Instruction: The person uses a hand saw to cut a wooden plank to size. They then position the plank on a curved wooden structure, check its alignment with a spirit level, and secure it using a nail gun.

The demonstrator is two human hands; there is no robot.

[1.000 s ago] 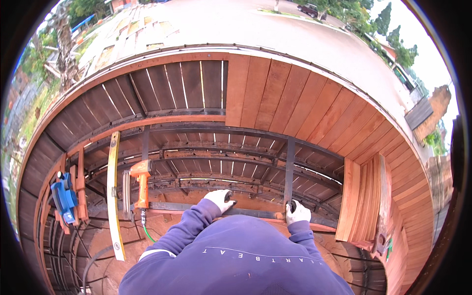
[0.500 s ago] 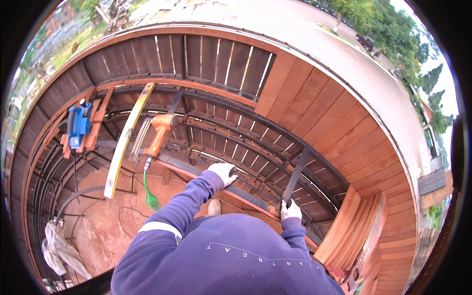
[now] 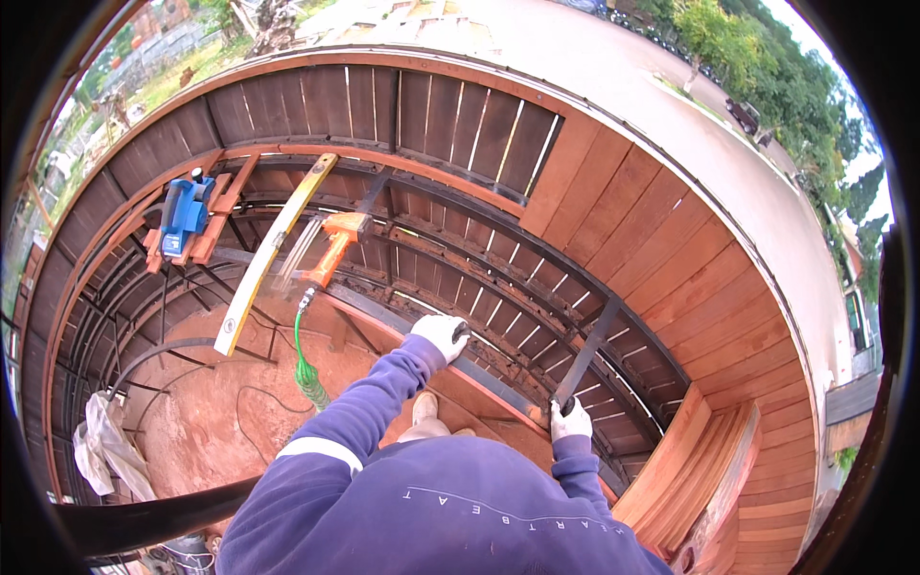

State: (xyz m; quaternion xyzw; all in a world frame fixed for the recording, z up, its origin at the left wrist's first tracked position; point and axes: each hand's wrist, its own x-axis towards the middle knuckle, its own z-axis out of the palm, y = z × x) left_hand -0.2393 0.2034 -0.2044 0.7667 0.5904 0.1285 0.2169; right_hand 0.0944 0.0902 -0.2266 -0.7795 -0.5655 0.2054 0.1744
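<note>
My left hand (image 3: 441, 337), in a white glove with dark on its inner side, rests at a dark metal beam (image 3: 489, 377) with its fingers curled. What it holds, if anything, is hidden. My right hand (image 3: 572, 422), gloved the same way, is closed around the near end of a dark flat metal bar (image 3: 589, 350) that slants away to the curved frame. Left of my left hand, an orange nail gun (image 3: 337, 254) lies across the frame, joined to a green coiled air hose (image 3: 306, 372). Thin nail strips (image 3: 301, 251) lie beside it.
A yellow spirit level (image 3: 276, 244) spans the rails at left. Beyond it, a blue power planer (image 3: 184, 218) sits on short boards. Stacked wooden planks (image 3: 685, 465) lean at right by the planked curved wall (image 3: 661, 244). White plastic sheeting (image 3: 110, 446) hangs at lower left.
The whole view has shifted, so the tools and frame appear farther right and mostly higher. My left hand appears slightly farther right; my right hand stays at the bar's near end.
</note>
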